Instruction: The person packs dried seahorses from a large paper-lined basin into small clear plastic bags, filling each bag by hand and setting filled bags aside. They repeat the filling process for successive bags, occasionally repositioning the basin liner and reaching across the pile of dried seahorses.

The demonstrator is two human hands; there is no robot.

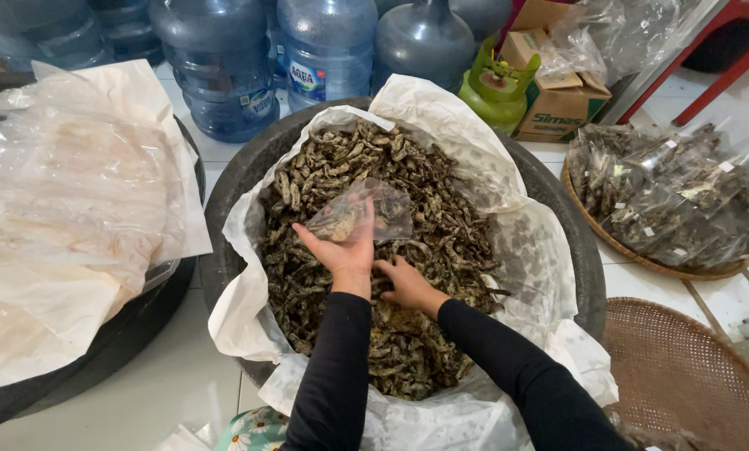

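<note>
A large dark basin (pixel 232 179) lined with white paper holds a heap of dark brown dried pieces (pixel 441 242). My left hand (pixel 341 250) is raised over the heap and holds a small clear plastic bag (pixel 362 213) with a few dried pieces inside. My right hand (pixel 404 284) lies palm down in the heap just to the right, fingers curled into the pieces. Both arms wear black sleeves.
Left, a second dark basin (pixel 153 313) is covered with paper and plastic. A woven tray (pixel 633 250) of filled clear bags sits right; an empty woven basket (pixel 683 367) lies lower right. Water jugs (pixel 220 58), a green gas canister (pixel 495 88) and a cardboard box (pixel 558 104) stand behind.
</note>
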